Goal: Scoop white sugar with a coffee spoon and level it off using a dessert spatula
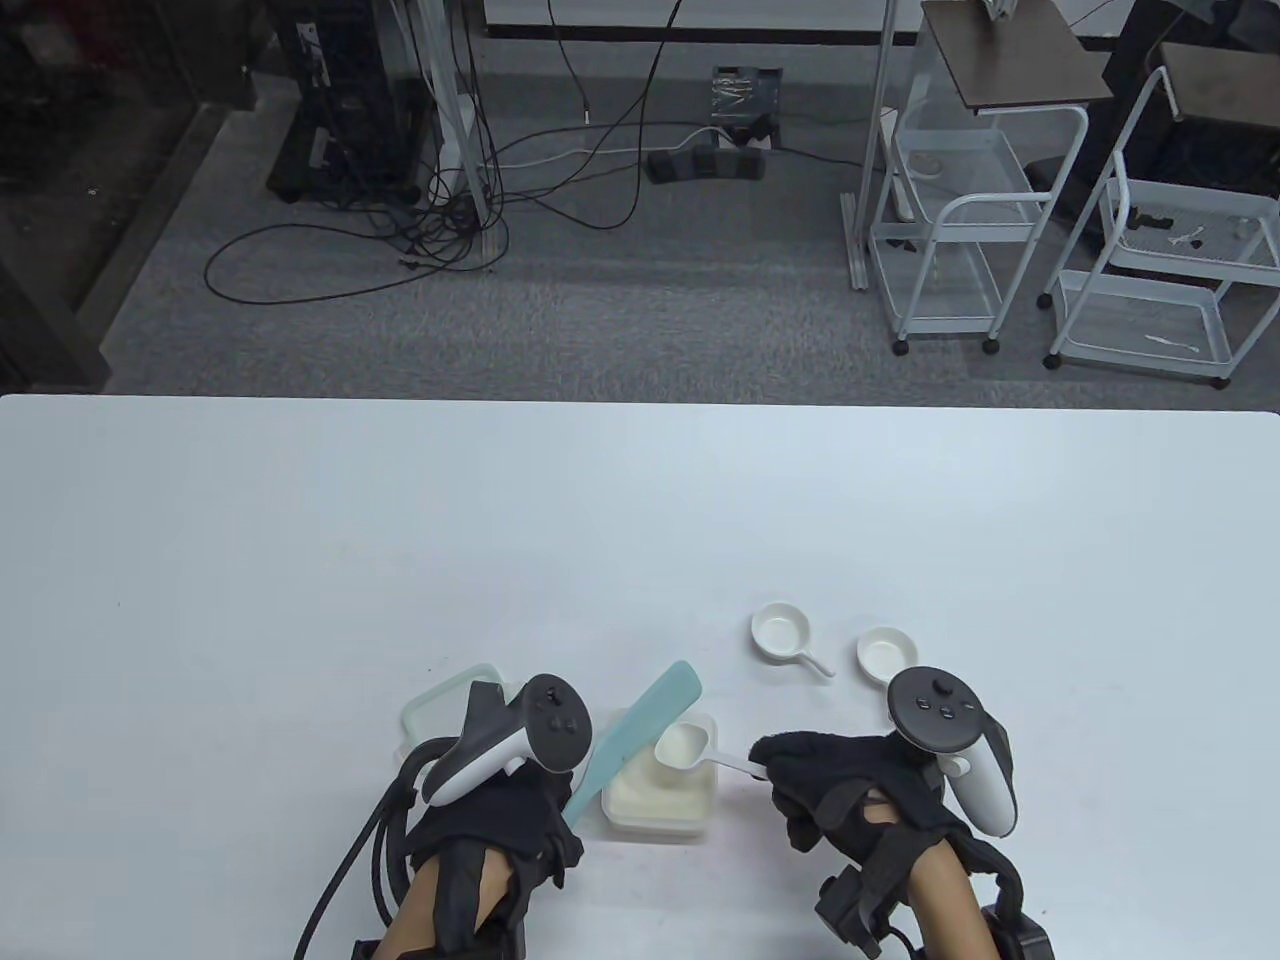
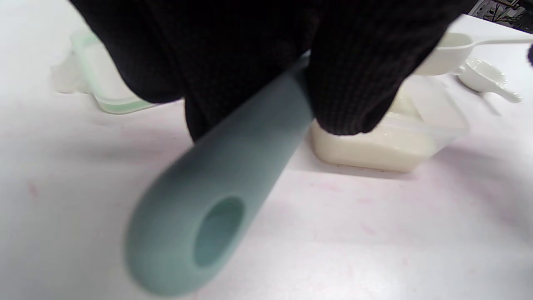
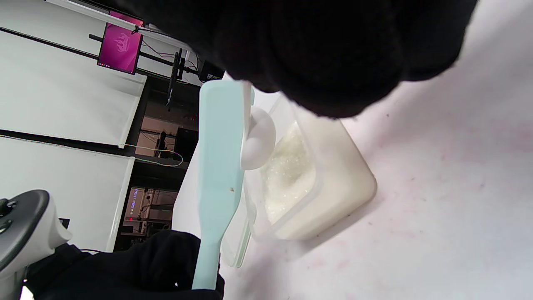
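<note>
The left grip (image 1: pixel 500 800) clasps the teal dessert spatula (image 1: pixel 640 725), blade just beside the coffee spoon (image 1: pixel 683 747) pinched by the right grip (image 1: pixel 850 790) above the sugar container (image 1: pixel 665 800).

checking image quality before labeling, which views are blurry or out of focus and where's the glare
Table view: sharp overall, even light, soft shadows under the hands. Left wrist view: the spatula handle is close and blurred, as is the left hand; the sugar container is soft. Right wrist view: tilted sideways; the sugar is fairly sharp, the right hand is a dark featureless mass. No strong glare in any view.
</note>
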`<action>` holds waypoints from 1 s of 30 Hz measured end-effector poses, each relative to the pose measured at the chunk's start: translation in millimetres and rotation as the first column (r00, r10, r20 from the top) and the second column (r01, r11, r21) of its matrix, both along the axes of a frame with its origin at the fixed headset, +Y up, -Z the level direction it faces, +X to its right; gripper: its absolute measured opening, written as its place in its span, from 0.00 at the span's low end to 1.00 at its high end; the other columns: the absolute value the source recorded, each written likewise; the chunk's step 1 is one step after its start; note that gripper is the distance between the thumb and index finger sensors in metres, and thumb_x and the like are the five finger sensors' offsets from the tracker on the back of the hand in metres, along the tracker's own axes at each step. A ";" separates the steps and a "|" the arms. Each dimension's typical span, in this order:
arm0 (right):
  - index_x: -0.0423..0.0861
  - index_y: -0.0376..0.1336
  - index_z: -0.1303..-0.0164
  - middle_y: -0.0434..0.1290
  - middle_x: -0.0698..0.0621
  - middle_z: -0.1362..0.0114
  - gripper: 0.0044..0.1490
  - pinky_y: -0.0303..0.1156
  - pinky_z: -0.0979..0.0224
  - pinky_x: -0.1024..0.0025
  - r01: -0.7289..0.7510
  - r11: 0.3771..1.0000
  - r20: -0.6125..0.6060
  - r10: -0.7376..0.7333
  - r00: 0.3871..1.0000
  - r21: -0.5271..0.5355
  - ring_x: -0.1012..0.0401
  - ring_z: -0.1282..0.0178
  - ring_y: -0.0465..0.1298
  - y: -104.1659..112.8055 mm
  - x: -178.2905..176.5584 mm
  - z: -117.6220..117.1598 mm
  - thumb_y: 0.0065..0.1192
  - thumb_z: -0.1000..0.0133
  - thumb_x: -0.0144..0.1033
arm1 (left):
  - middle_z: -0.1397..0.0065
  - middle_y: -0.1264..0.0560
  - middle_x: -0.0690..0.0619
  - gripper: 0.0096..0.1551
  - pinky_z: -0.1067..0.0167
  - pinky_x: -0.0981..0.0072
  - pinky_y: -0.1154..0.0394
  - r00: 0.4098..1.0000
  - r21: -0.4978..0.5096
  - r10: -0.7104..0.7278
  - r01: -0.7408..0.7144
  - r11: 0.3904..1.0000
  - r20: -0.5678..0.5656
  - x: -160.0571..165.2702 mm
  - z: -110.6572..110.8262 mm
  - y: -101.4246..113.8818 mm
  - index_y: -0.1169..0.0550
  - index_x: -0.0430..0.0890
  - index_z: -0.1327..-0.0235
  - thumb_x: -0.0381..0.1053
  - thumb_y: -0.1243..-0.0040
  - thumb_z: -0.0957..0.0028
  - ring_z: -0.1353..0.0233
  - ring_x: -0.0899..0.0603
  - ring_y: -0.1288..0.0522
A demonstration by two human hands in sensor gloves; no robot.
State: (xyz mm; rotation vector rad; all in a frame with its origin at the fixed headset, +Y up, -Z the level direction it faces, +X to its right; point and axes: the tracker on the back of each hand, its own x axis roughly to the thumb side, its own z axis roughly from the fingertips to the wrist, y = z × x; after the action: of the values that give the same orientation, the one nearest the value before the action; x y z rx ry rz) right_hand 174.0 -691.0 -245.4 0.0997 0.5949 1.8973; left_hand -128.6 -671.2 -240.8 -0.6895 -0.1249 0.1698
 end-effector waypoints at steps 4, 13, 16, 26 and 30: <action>0.31 0.68 0.39 0.79 0.45 0.63 0.27 0.76 0.43 0.44 0.007 1.000 -0.009 -0.007 1.000 -0.011 0.57 0.69 0.81 0.3 2.0 0.5 0.60 0.45 0.29 | 0.42 0.15 0.53 0.32 0.39 0.54 0.17 1.000 0.011 0.010 -0.010 1.000 -0.014 -3.9 -1.5 1.1 0.21 0.47 0.40 0.58 0.23 0.55 0.52 0.52 0.07; 0.33 0.68 0.38 0.79 0.44 0.62 0.27 0.75 0.42 0.42 -0.027 1.000 -0.029 0.027 0.999 0.006 0.55 0.67 0.81 4.2 5.9 1.7 0.61 0.45 0.28 | 0.38 0.16 0.55 0.31 0.35 0.48 0.20 0.997 0.173 -0.055 0.062 0.983 -0.046 -10.1 -3.9 11.9 0.21 0.52 0.39 0.56 0.23 0.56 0.47 0.50 0.09; 0.33 0.68 0.38 0.79 0.43 0.61 0.27 0.75 0.42 0.42 -0.023 1.000 -0.038 0.024 0.999 0.005 0.55 0.67 0.81 3.6 5.6 1.5 0.61 0.45 0.29 | 0.38 0.16 0.55 0.31 0.35 0.47 0.21 0.997 0.192 -0.071 0.077 0.978 -0.040 -8.1 -3.6 12.2 0.21 0.52 0.39 0.55 0.23 0.56 0.47 0.51 0.09; 0.33 0.68 0.38 0.79 0.43 0.61 0.27 0.74 0.42 0.42 -0.032 0.999 -0.096 0.032 0.995 -0.002 0.55 0.67 0.81 1.9 0.3 2.6 0.61 0.45 0.29 | 0.39 0.16 0.55 0.30 0.37 0.50 0.20 0.986 0.159 -0.169 0.169 0.973 -0.014 -1.3 -4.2 1.0 0.20 0.52 0.40 0.56 0.22 0.56 0.48 0.50 0.10; 0.33 0.68 0.37 0.79 0.43 0.61 0.27 0.74 0.42 0.42 -0.023 1.000 -0.100 0.023 0.995 -0.004 0.55 0.67 0.81 1.5 -0.1 2.3 0.61 0.45 0.29 | 0.39 0.16 0.56 0.31 0.36 0.49 0.21 0.995 0.212 -0.092 0.099 0.972 -0.041 -5.7 -4.1 9.5 0.21 0.53 0.40 0.57 0.23 0.56 0.48 0.50 0.10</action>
State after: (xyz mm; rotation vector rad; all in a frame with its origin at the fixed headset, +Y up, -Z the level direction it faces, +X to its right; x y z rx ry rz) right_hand 173.9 -689.4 -243.1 0.1862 0.6711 1.9218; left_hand -134.3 -661.7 -244.9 -0.4769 -0.0791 0.0730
